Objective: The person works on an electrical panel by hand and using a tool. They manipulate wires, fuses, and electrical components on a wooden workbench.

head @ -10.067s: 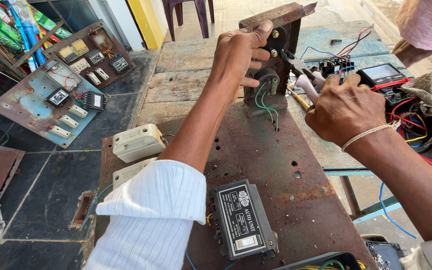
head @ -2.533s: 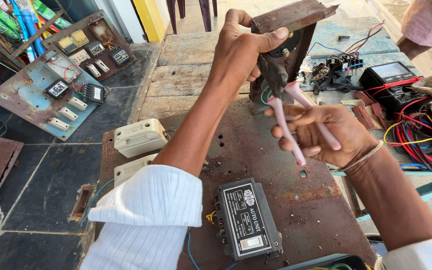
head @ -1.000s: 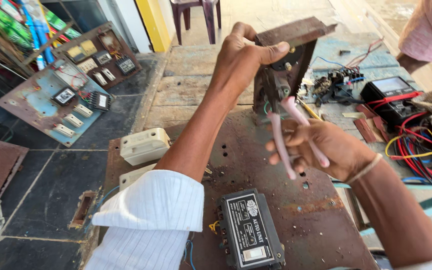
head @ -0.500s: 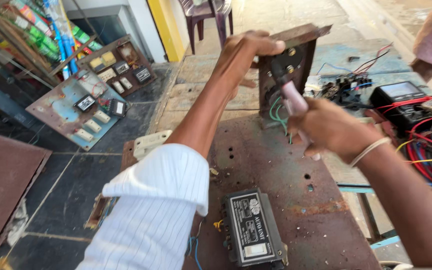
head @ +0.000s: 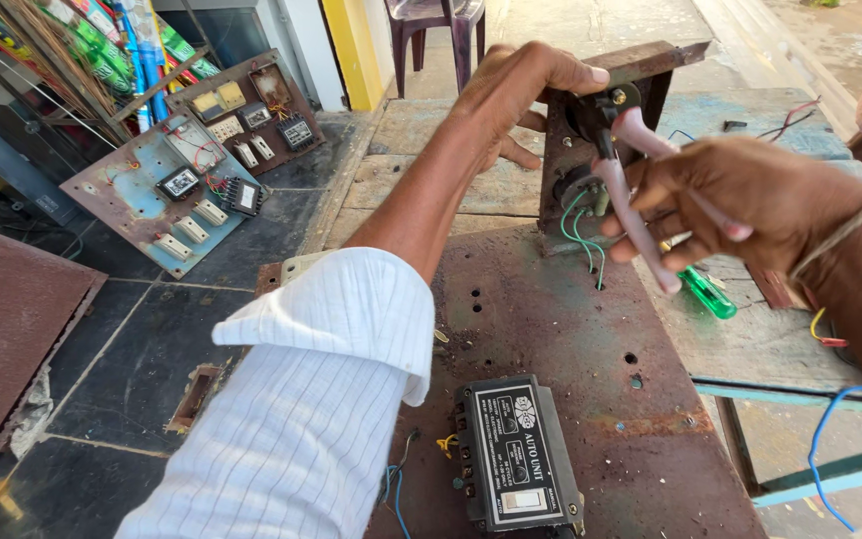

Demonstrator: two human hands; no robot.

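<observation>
**Pliers at the rusty bracket**

While the left hand (head: 516, 95) clasps the top of the upright rusty metal bracket (head: 606, 140), fingers curled over its edge, the right hand (head: 750, 205) is closed around pink-handled pliers (head: 636, 195), whose nose meets a black fitting on that bracket. Green wires (head: 581, 230) hang below it; a green screwdriver (head: 705, 292) lies just right.
</observation>
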